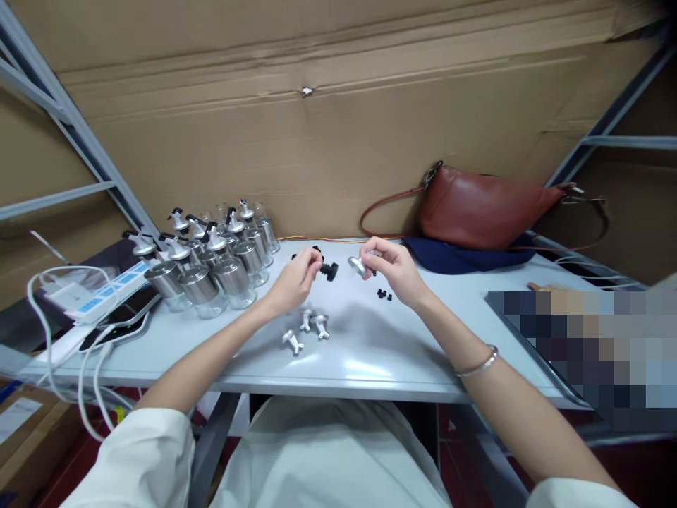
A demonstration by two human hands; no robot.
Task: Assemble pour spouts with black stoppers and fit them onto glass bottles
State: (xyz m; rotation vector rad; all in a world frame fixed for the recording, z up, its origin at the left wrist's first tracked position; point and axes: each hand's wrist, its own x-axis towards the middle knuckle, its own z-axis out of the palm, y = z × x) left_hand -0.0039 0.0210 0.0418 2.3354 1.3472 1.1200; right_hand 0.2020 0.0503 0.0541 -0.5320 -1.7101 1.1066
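My left hand is raised over the grey table, its fingers pinched on a small black plug. My right hand is closed on a silver metal cap, held a short gap from the black plug. Three silver pourer caps lie on the table below my left hand. A few small black pieces lie just under my right hand.
Several glass and steel dispenser bottles stand at the back left. A white power strip with cables lies at the left edge. A brown leather bag rests on dark blue cloth at the back right. Cardboard walls stand behind.
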